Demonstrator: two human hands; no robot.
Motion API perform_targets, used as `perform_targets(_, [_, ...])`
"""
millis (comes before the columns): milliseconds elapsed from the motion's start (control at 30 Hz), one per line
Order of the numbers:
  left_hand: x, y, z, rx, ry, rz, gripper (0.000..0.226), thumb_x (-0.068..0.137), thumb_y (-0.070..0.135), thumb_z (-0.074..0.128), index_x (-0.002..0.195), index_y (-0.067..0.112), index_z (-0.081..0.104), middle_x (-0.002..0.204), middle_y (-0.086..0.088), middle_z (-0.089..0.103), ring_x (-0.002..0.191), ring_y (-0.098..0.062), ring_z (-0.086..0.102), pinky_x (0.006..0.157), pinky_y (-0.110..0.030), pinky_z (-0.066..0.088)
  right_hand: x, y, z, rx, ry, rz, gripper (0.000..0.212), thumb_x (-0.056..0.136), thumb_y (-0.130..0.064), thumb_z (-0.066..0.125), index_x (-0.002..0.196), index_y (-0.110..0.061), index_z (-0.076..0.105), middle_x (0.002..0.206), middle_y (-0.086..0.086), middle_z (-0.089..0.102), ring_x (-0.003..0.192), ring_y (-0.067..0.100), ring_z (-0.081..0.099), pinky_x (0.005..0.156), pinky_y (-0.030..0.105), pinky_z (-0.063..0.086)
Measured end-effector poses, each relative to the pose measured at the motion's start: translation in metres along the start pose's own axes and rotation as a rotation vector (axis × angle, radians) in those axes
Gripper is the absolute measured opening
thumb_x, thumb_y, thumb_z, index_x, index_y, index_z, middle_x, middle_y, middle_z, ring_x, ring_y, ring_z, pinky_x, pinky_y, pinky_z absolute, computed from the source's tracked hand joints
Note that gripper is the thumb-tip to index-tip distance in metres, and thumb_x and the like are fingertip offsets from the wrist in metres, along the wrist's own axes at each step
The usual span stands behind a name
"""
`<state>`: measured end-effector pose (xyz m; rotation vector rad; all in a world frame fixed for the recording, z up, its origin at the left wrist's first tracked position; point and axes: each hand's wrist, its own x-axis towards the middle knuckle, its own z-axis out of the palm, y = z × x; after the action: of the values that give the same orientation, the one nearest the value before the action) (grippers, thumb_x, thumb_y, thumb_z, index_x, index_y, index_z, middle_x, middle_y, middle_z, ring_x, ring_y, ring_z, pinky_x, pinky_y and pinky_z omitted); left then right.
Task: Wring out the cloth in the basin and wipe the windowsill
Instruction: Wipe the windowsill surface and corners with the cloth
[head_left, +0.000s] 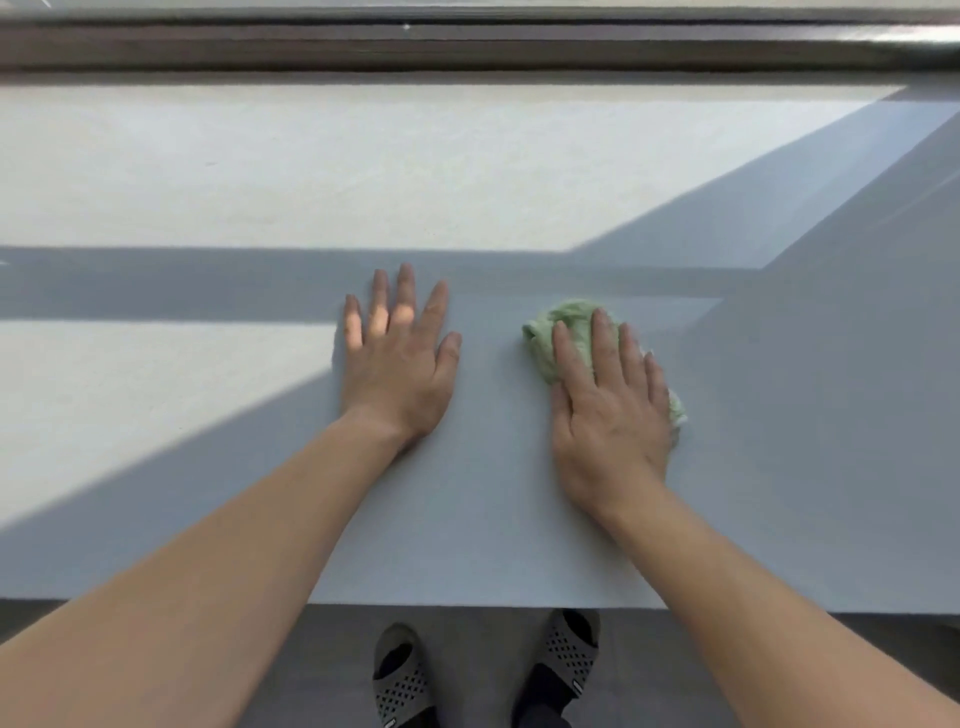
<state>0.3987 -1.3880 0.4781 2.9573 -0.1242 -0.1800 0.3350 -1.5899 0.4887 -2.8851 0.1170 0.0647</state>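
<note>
Windowsill (156, 182) lying partly sunlit. Left hand (397, 364) resting flat on it, fingers spread, holding nothing. Cloth (566, 332), green, sitting bunched just beside; right hand (608, 415) pressing flat-fingered on top. Probably soft, damp, light; gathering under palm suiting wiping.

Left hand (400, 364), right hand (608, 421), forearms (291, 519) bare; grey perforated slippers (402, 686), dark socks (540, 691).

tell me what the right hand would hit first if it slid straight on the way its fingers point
With the green cloth under it, the right hand has only bare windowsill in front. The dark window frame at the far edge is probably the first stop.
</note>
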Motion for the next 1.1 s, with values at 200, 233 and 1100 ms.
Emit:
perform_targets(200, [0.000, 0.003, -0.003, -0.013, 0.026, -0.014, 0.064, 0.094, 0.051, 0.017, 0.154, 0.031, 0.018, 0.165, -0.004, 0.004, 0.151, -0.023, -0.006, 0.119, -0.046, -0.010, 0.044, 0.040, -0.010, -0.059, -0.070, -0.286, 0.056, 0.098, -0.034, 0.036, 0.152, -0.041, 0.028, 0.165, -0.003, 0.018, 0.152, 0.023, 0.016, 0.123, 0.042, 0.008])
perform_targets(233, [-0.001, 0.003, -0.003, -0.005, 0.028, -0.015, 0.064, 0.094, 0.052, 0.018, 0.154, 0.032, 0.018, 0.165, -0.003, 0.004, 0.152, -0.022, -0.006, 0.120, -0.047, -0.009, 0.066, 0.047, -0.014, -0.036, -0.064, -0.159, 0.055, 0.099, -0.035, 0.031, 0.153, -0.042, 0.023, 0.166, -0.005, 0.013, 0.152, 0.022, 0.010, 0.123, 0.042, 0.004])
perform_targets(1100, [0.121, 0.012, -0.029, -0.140, 0.053, -0.003, 0.060, 0.096, 0.034, 0.041, 0.152, 0.020, 0.028, 0.164, -0.010, 0.007, 0.151, -0.024, -0.003, 0.120, -0.043, -0.011, 0.270, 0.026, -0.020, 0.008, 0.004, -0.026, 0.053, 0.100, -0.035, 0.032, 0.152, -0.042, 0.024, 0.166, -0.003, 0.014, 0.152, 0.026, 0.011, 0.122, 0.045, 0.008])
